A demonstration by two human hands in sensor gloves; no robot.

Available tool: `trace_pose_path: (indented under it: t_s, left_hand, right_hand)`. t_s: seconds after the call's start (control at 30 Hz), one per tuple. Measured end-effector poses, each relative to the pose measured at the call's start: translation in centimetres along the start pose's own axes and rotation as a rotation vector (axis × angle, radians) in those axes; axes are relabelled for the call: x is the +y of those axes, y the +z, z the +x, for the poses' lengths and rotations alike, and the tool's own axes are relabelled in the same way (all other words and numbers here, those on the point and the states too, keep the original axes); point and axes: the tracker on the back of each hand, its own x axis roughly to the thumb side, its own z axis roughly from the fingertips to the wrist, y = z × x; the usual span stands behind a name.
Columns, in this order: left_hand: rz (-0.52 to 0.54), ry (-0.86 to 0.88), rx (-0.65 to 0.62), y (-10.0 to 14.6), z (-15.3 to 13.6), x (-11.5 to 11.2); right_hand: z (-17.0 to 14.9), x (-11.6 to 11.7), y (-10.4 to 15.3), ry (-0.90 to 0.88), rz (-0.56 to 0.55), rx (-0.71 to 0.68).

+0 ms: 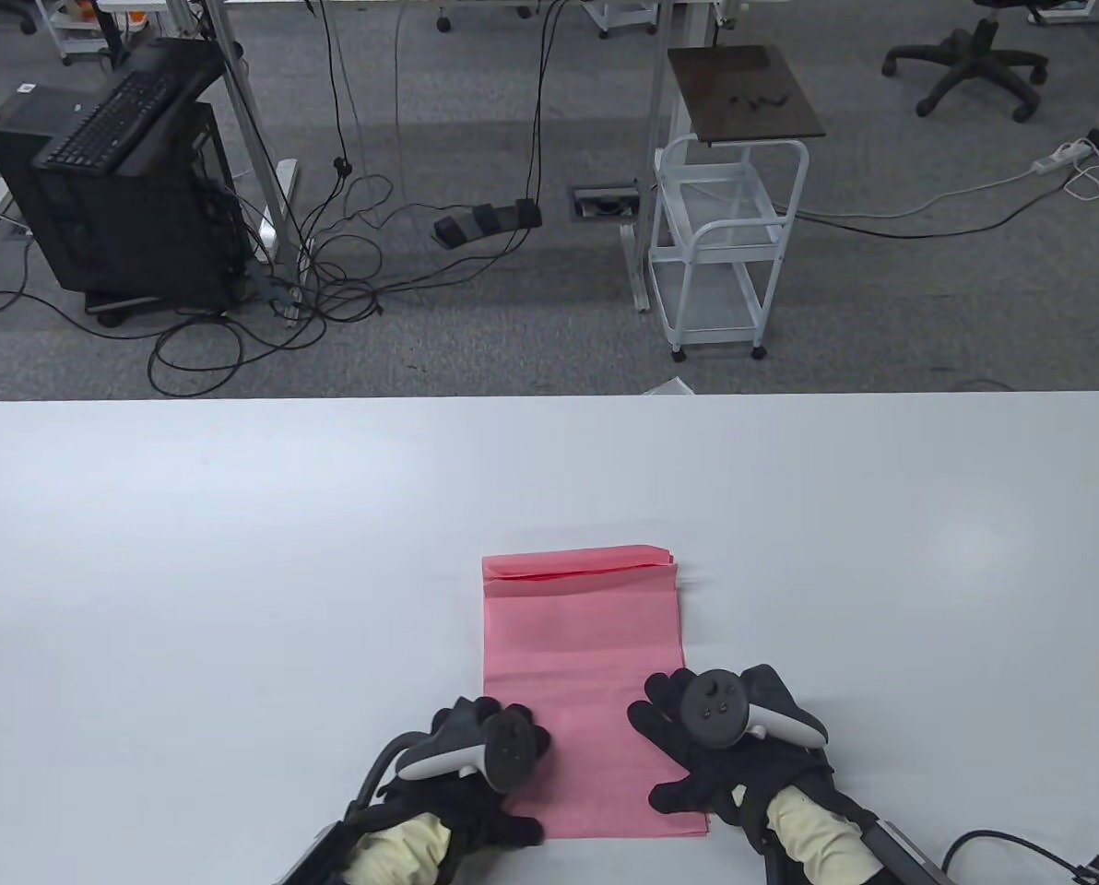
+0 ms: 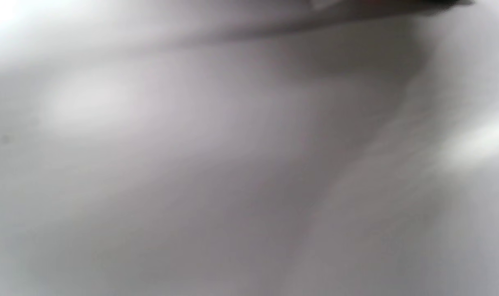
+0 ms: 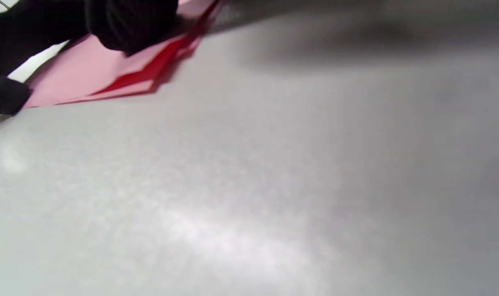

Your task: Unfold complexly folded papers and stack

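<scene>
Table view: pink paper (image 1: pixel 586 682) lies at the table's (image 1: pixel 236 553) near edge, long axis running away. Right hand (image 1: pixel 706 747) presses flat on its right side; left hand (image 1: pixel 476 747) at left edge, grip unclear

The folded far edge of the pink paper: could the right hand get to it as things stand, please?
Probably yes: the right hand rests on the pink paper's near right corner, and nothing lies between it and the folded far edge.

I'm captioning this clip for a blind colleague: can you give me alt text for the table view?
A folded pink paper lies on a white table, with two gloved hands resting on its near end: the left hand at its left edge, the right hand spread flat at its right edge.
</scene>
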Motion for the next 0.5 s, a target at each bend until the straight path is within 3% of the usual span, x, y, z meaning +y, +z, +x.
trace_pose_path:
  t_s: [0.17,0.3,0.4,0.5]
  left_hand:
    - [-0.001,0.072,-0.013,0.3,-1.3,-0.6]
    - [-0.025,0.057,-0.018,0.6,-1.1,0.2]
    - [0.109,0.005,-0.054,1.0,0.7,2.1]
    - [0.094,-0.038,-0.171,-0.5,3.6,2.8]
  right_hand:
    - [0.0,0.0,0.0,-0.002,0.0,0.004]
    - [0.0,0.0,0.0,-0.003,0.003,0.003]
    - [0.0,0.0,0.0,-0.007,0.003,0.001]
    - [0.0,0.0,0.0,-0.01,0.003,-0.001]
